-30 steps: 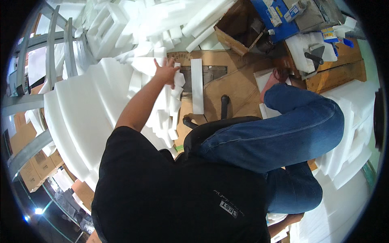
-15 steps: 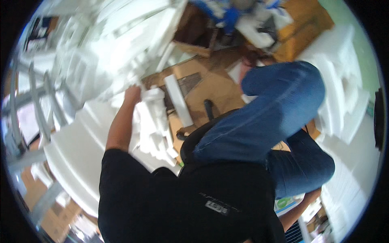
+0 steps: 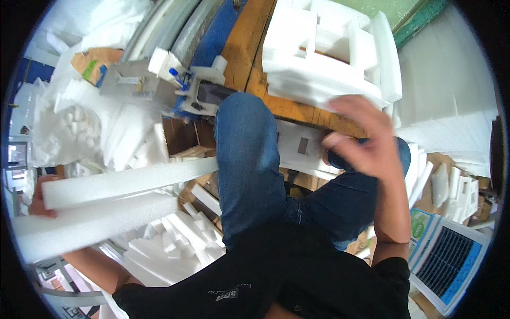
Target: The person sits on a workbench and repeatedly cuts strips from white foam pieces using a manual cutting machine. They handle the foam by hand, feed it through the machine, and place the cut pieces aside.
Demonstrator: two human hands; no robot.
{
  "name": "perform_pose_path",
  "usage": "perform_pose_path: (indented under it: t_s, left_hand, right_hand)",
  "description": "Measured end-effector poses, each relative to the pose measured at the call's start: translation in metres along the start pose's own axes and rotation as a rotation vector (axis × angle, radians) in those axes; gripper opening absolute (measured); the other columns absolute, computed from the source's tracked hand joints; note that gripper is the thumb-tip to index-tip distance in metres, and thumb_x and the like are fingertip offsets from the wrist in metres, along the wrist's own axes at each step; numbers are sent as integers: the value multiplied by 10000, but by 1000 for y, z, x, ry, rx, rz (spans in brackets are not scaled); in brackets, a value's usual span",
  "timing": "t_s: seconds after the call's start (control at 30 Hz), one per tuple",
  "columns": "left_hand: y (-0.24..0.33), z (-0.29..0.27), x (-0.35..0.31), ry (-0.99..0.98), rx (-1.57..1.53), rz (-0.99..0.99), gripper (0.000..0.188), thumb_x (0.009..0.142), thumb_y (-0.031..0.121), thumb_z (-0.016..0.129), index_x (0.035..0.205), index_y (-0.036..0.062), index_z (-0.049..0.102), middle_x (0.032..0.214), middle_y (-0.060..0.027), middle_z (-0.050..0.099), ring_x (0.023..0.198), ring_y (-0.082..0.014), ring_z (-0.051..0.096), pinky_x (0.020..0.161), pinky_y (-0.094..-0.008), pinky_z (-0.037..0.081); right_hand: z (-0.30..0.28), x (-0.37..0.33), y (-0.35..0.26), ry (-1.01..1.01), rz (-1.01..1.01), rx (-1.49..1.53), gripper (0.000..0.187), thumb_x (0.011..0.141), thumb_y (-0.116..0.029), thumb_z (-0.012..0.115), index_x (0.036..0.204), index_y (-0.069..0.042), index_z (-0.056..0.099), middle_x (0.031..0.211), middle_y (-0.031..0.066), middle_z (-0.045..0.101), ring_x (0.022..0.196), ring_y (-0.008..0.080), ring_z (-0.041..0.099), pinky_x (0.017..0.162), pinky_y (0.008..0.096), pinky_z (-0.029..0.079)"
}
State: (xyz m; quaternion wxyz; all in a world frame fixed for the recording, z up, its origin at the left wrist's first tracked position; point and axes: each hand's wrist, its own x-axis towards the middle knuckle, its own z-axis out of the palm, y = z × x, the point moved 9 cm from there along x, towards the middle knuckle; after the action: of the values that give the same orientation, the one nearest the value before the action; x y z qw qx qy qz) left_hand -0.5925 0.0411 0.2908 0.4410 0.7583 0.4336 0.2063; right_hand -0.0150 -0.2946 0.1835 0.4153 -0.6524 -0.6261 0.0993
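Observation:
At far left, my left hand point(image 3: 41, 196) grips the ends of two long white foam strips. The upper foam strip point(image 3: 127, 181) reaches across to my knee, and the lower foam strip point(image 3: 101, 223) lies beside it. Smeared by motion, my right hand point(image 3: 366, 141) hovers over my other knee with its thumb and fingers apart, nothing between them. Just beyond it, a stack of white foam frames with cut-out openings point(image 3: 292, 80) sits on a brown wooden bench point(image 3: 255, 85).
A grey metal machine with a blue-handled fixture point(image 3: 204, 93) stands left of the bench. Loose foam pieces point(image 3: 175, 239) pile up below the strips. Clear bags point(image 3: 66, 127) bulge at upper left. At lower right is a blue-and-white printed panel point(image 3: 446, 260); pale wrapped sheets point(image 3: 446, 106) rise behind.
My left hand has come up from the foam pile and now holds two strips. My right hand has risen from beside my thigh. The view has swung toward the bench.

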Motion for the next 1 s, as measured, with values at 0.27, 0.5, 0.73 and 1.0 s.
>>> perform_pose_path:
  t_s: [0.27, 0.5, 0.73, 1.0]
  left_hand:
    - [92, -43, 156, 331, -837, 365, 572, 777, 289, 754, 1260, 23, 603, 1231, -152, 655, 1102, -298, 637, 1021, -462, 494]
    - [200, 361, 313, -185, -1005, 322, 393, 1027, 267, 631, 1277, -30, 567, 1210, -193, 700, 1135, -320, 688, 1055, -468, 553]
    - [180, 643, 351, -88, -983, -88, 517, 1000, 304, 706, 1280, -85, 514, 1085, -191, 611, 865, -288, 718, 830, -392, 648]
    - [153, 750, 401, -156, -1088, -306, 699, 984, 376, 721, 1377, -124, 430, 1370, -271, 456, 1015, -387, 671, 937, -508, 623]
  right_hand:
    - [40, 40, -8, -274, -158, 270, 720, 864, -283, 824, 1462, -22, 519, 1247, 215, 664, 1142, 385, 642, 957, 454, 519]
    - [-164, -39, 196, 981, 323, 487, 478, 989, -255, 717, 1323, 63, 595, 1220, 140, 685, 1065, 197, 668, 950, 339, 526]
    - [-196, -83, 242, 1282, 365, 650, 482, 975, -242, 733, 1328, 47, 576, 1198, 157, 680, 1047, 245, 685, 917, 363, 555]
    - [-183, -56, 252, 1145, 400, 638, 506, 1003, -281, 691, 1358, 49, 548, 1231, 148, 663, 1097, 225, 661, 950, 363, 532]
